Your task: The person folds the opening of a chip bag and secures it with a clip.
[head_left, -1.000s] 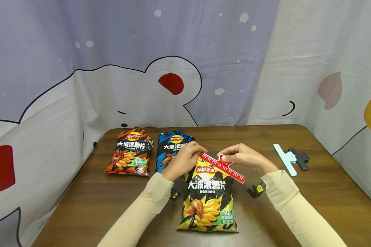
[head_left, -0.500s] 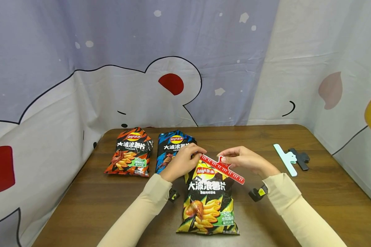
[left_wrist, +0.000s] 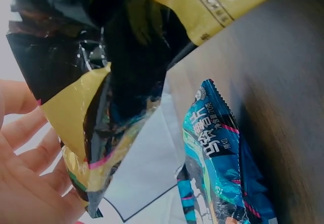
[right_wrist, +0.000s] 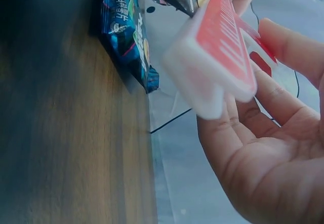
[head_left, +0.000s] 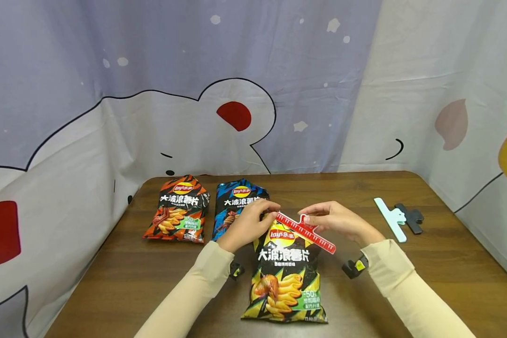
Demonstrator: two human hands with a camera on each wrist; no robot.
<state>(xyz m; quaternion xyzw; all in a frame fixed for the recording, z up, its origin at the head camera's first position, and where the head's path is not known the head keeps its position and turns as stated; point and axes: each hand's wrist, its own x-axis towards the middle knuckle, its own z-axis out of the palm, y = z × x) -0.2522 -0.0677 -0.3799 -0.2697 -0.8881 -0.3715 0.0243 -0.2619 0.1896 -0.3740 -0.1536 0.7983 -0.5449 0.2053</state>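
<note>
A yellow and black potato chip bag [head_left: 282, 286] stands in front of me, its logo side towards me. My left hand [head_left: 250, 224] grips its top left corner; in the left wrist view the fingers [left_wrist: 40, 153] lie against the crumpled upper part of the bag. With thumb and fingers, my right hand [head_left: 340, 221] pinches the handle of a red and white bag clip [head_left: 306, 230]. The clip lies slantwise across the bag's top edge, its left end close to my left fingertips. In the right wrist view, the near end of the clip's bar [right_wrist: 202, 77] shows a gap.
Behind my left hand lies a blue chip bag [head_left: 236, 203], partly covered by it. An orange chip bag [head_left: 178, 211] lies farther left. On the right of the wooden table [head_left: 443, 277] are a pale mint clip [head_left: 390, 219] and a black clip [head_left: 414, 218]. A curtain hangs behind.
Both hands have sunk slightly, and the red clip has shifted a little down and right. My left hand keeps its hold on the bag top.
</note>
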